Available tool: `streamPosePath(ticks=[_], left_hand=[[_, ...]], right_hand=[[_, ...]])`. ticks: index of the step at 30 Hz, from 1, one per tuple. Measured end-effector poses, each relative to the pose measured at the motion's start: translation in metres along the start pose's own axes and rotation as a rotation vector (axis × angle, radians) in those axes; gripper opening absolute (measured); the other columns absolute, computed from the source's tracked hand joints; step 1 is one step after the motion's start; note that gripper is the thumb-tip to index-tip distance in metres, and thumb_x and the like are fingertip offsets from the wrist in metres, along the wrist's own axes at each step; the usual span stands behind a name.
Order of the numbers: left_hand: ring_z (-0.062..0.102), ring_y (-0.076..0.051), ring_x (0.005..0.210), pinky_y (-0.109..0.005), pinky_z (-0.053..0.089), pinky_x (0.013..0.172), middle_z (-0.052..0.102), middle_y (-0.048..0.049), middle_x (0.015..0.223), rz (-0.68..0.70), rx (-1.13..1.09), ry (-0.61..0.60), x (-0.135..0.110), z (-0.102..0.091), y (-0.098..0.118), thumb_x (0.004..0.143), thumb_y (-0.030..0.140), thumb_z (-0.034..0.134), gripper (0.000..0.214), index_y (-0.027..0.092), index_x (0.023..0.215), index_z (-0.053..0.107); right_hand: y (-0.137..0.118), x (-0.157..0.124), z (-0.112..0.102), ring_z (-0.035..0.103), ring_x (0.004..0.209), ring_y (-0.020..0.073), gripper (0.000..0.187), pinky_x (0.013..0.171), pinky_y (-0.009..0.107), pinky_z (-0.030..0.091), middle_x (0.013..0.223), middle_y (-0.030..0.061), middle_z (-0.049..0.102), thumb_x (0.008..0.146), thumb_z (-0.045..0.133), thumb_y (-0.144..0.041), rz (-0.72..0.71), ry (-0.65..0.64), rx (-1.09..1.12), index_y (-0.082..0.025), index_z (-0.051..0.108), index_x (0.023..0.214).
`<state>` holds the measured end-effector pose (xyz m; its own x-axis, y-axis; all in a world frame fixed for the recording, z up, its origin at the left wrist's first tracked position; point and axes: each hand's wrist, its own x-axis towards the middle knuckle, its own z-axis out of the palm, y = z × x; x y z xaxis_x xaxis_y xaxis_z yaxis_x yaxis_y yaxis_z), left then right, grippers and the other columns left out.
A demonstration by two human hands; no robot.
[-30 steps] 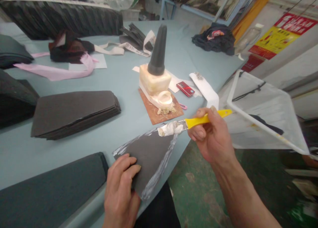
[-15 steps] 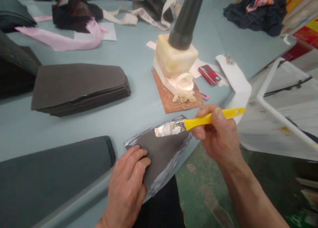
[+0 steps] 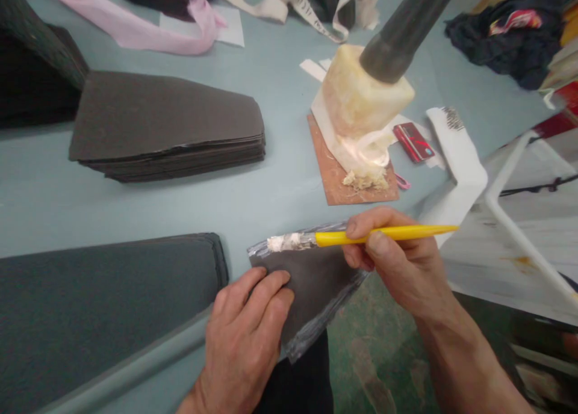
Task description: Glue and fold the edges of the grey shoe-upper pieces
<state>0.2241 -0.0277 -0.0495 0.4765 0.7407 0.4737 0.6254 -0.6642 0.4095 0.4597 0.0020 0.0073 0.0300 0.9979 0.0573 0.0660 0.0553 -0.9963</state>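
Observation:
My right hand (image 3: 397, 260) is closed round a yellow-handled brush (image 3: 361, 236) whose white, glue-caked bristles rest on the upper left edge of a dark grey cut piece (image 3: 316, 281). That piece lies at the table's near edge with shiny wet glue along its borders. My left hand (image 3: 246, 336) lies flat on the piece's near left part, fingers stretched out and pressing it down. Just beyond the brush stands a cream-coloured glue block (image 3: 361, 101) with a black cone handle (image 3: 406, 29) on a brown board (image 3: 343, 179).
A stack of dark grey pieces (image 3: 167, 125) sits at mid-left and another stack (image 3: 99, 299) near left on the pale blue table (image 3: 271, 185). A red phone (image 3: 413, 142), white strips, pink ribbon (image 3: 149, 32), dark cloth (image 3: 510, 35) and a white frame (image 3: 524, 233) lie at the right.
The view has dipped closer to the table. My right hand drew the brush leftward along the piece's upper edge and levelled the handle. My left hand kept pressing the piece.

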Motion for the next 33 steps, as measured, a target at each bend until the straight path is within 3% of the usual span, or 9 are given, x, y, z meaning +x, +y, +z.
streamPosePath(ticks=[3, 9, 12, 19, 28, 33], left_hand=[[0.065, -0.022, 0.117, -0.035, 0.046, 0.095, 0.084, 0.0005, 0.117, -0.032, -0.017, 0.008, -0.002, 0.002, 0.001, 0.095, -0.003, 0.043, 0.042, 0.023, 0.111, 0.070], [0.066, -0.021, 0.121, -0.034, 0.047, 0.096, 0.084, 0.0012, 0.116, -0.049, -0.026, 0.029, -0.004, 0.006, 0.003, 0.100, 0.000, 0.041, 0.040, 0.023, 0.110, 0.072], [0.067, -0.019, 0.119, -0.033, 0.047, 0.095, 0.085, 0.0017, 0.113, -0.030, -0.003, 0.045, -0.007, 0.008, 0.000, 0.101, 0.000, 0.040, 0.041, 0.024, 0.111, 0.073], [0.070, -0.020, 0.120, -0.031, 0.051, 0.096, 0.084, 0.0013, 0.115, 0.011, 0.062, 0.034, -0.017, 0.010, -0.006, 0.100, 0.014, 0.064, 0.025, 0.028, 0.115, 0.077], [0.070, -0.018, 0.124, -0.029, 0.048, 0.109, 0.084, 0.0026, 0.116, -0.006, 0.046, 0.039, -0.022, 0.013, -0.005, 0.101, 0.014, 0.062, 0.027, 0.029, 0.117, 0.078], [0.070, -0.018, 0.124, -0.030, 0.045, 0.116, 0.085, 0.0034, 0.117, -0.103, 0.020, 0.051, -0.021, 0.014, 0.001, 0.100, 0.011, 0.062, 0.029, 0.030, 0.115, 0.078]], right_hand=[[-0.005, -0.002, 0.002, 0.060, 0.064, 0.0131, 0.018, 0.058, 0.026, 0.048, 0.079, 0.0008, 0.072, 0.101, 0.078, -0.043, -0.021, -0.051, -0.089, -0.027, 0.080, 0.094], [-0.018, -0.001, 0.013, 0.062, 0.061, 0.0134, 0.009, 0.055, 0.024, 0.049, 0.070, -0.0010, 0.072, 0.099, 0.077, -0.032, -0.043, -0.156, -0.176, -0.028, 0.079, 0.091], [-0.019, -0.001, 0.017, 0.063, 0.059, 0.0138, 0.008, 0.055, 0.024, 0.050, 0.070, -0.0002, 0.073, 0.098, 0.076, -0.027, -0.063, -0.158, -0.215, -0.027, 0.078, 0.091], [-0.022, 0.004, 0.027, 0.064, 0.059, 0.0125, 0.009, 0.054, 0.023, 0.048, 0.070, -0.0016, 0.074, 0.094, 0.078, -0.024, -0.059, -0.134, -0.246, -0.028, 0.077, 0.086], [-0.022, 0.007, 0.025, 0.063, 0.060, 0.0091, 0.011, 0.056, 0.020, 0.047, 0.071, -0.0030, 0.072, 0.098, 0.076, -0.024, -0.063, -0.144, -0.317, -0.025, 0.075, 0.087], [-0.021, 0.005, 0.018, 0.063, 0.063, 0.0078, 0.010, 0.062, 0.018, 0.049, 0.072, -0.0038, 0.071, 0.100, 0.074, -0.021, -0.069, -0.163, -0.335, -0.024, 0.073, 0.090]])
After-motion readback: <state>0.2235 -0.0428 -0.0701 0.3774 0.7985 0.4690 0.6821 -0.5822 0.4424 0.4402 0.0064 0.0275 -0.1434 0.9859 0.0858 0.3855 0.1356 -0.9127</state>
